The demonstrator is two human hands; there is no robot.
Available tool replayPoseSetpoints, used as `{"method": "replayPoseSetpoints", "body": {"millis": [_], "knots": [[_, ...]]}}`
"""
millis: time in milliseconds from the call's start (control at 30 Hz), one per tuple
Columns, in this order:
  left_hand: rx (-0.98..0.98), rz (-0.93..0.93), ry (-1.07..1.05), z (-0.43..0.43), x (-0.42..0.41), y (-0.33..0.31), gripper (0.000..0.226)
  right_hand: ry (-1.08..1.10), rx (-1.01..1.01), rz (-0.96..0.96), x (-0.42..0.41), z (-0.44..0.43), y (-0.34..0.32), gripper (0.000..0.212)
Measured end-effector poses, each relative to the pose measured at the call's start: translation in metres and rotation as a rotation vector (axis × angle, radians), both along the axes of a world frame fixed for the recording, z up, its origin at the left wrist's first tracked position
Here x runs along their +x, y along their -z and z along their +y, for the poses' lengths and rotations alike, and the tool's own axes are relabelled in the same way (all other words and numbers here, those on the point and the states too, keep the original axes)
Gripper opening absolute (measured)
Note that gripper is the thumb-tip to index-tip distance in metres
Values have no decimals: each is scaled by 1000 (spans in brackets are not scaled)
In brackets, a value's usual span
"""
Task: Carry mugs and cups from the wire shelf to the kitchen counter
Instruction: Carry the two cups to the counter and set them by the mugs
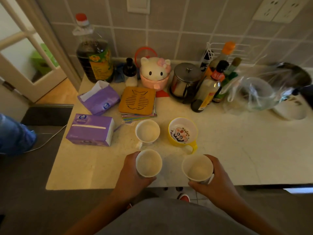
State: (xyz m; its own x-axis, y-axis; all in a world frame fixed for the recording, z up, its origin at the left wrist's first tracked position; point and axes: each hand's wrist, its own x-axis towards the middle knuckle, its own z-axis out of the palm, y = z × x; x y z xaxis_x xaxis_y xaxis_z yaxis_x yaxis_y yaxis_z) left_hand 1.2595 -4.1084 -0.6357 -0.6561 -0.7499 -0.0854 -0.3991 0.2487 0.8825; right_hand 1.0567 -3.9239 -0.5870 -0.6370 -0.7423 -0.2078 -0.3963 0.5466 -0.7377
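Observation:
My left hand (130,173) grips a white cup (149,163) over the near edge of the pale kitchen counter (237,150). A second white cup (197,168) is held upright in my right hand (218,180) at the same depth. Both cups look empty. Just beyond them two mugs stand on the counter: a white mug (147,131) with its handle toward me, and a yellow mug (183,132) with a cartoon picture inside. The wire shelf is not in view.
Two purple tissue packs (90,129) (100,100) lie at the left. A fish-pattern wooden trivet (137,100) sits on a stack of coasters. Along the tiled wall stand an oil jug (94,53), a cat-shaped jar (155,72), a steel pot (186,80), sauce bottles (211,85) and a plastic bag (252,94).

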Motion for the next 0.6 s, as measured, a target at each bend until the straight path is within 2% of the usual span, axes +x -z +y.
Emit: {"method": "replayPoseSetpoints", "body": {"millis": [267,600], "knots": [[-9,-56,-85,6,0,21,87,-33,-4,17,-15,3,2,89],[-30,-38,-77,3,-2,23,88,-33,-7,37,-10,8,3,90]]}}
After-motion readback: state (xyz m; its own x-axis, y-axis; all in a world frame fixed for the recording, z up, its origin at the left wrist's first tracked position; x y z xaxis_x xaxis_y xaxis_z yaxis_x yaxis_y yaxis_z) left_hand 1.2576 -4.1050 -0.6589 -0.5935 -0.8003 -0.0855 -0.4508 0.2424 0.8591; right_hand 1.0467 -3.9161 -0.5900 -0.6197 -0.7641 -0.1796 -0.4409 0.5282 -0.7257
